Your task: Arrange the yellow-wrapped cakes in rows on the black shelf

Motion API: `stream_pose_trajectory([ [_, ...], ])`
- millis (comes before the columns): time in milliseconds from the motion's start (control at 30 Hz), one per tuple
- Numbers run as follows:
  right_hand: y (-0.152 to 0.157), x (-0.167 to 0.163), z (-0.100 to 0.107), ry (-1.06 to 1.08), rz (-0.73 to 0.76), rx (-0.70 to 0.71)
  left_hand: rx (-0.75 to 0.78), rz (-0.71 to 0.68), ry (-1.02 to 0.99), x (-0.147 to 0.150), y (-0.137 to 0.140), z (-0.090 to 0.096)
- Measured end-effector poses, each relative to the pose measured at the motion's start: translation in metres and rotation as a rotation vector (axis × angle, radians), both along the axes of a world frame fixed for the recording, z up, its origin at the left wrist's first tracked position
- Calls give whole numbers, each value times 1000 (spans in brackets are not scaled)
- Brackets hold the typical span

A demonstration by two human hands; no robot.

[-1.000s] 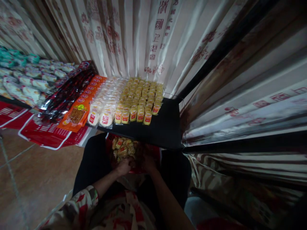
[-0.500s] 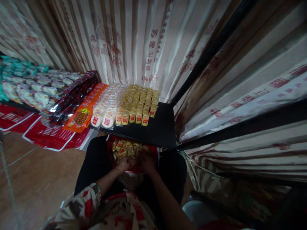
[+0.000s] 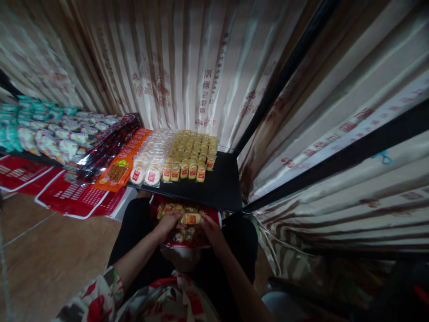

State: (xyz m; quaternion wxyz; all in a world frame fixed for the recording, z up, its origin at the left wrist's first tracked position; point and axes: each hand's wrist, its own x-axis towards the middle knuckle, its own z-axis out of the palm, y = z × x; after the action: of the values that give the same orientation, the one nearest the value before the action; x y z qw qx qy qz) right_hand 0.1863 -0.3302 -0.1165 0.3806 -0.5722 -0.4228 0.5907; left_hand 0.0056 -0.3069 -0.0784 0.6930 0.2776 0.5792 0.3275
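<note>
Between my hands, above a red bag on my lap, is a yellow wrapped snack with a red label, lying sideways. My left hand is closed on its left end, and the fingers of my right hand pinch its right end. More yellow wrapped snacks fill the bag below and behind my fingers. Just beyond, rows of the same stacked snacks stand on a black tabletop, labels facing me.
Left of the yellow rows lie round white packets, an orange packet, dark shiny packets, and white and teal packets. Red bags hang off the front edge. Pleated curtains and black bars close in behind and right.
My hands were down among the snacks in the bag; now they are raised slightly with one yellow wrapped snack held between them, label visible. The camera view has tilted a little upward.
</note>
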Motion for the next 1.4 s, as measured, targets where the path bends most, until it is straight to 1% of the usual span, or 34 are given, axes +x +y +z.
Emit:
stream_pose_trajectory([
  [100, 2, 2, 19, -25, 13, 40, 35, -93, -9, 4, 7, 19],
  [167, 3, 2, 31, -103, 38, 98, 73, -198, 19, 7, 14, 32],
  [200, 4, 2, 37, -174, 56, 151, 98, -263, 44, 8, 18, 39],
  [300, 6, 1, 58, -425, 102, 365, 185, -431, 123, 12, 31, 56],
  [367, 8, 2, 69, -513, 111, 456, 247, -475, 154, 16, 40, 65],
  [400, 10, 3, 73, -515, 102, 462, 282, -482, 165, 20, 45, 68],
  [467, 16, 7, 74, -467, 67, 420, 358, -461, 181, 28, 53, 71],
  [500, 21, 9, 73, -425, 36, 389, 399, -427, 194, 33, 57, 71],
  [567, 34, 14, 66, -320, -58, 347, 477, -315, 234, 45, 63, 71],
  [633, 51, 19, 58, -227, -185, 347, 521, -204, 258, 57, 66, 68],
  [667, 61, 21, 54, -195, -249, 355, 534, -169, 260, 63, 67, 66],
  [733, 82, 25, 48, -177, -341, 377, 570, -149, 277, 74, 69, 63],
  [833, 112, 28, 42, -230, -405, 399, 701, -182, 423, 87, 74, 57],
  [900, 130, 29, 40, -284, -420, 408, 751, -209, 524, 93, 79, 52],
  [1000, 151, 27, 36, -349, -410, 412, 740, -224, 578, 100, 90, 44],
  [1100, 165, 25, 31, -359, -385, 411, 736, -219, 539, 106, 100, 36],
  [1167, 171, 24, 27, -361, -360, 423, 708, -199, 485, 111, 105, 31],
  [1267, 177, 24, 23, -400, -331, 457, 650, -173, 412, 118, 109, 24],
  [1400, 182, 26, 19, -415, -295, 462, 620, -170, 361, 127, 111, 18],
])
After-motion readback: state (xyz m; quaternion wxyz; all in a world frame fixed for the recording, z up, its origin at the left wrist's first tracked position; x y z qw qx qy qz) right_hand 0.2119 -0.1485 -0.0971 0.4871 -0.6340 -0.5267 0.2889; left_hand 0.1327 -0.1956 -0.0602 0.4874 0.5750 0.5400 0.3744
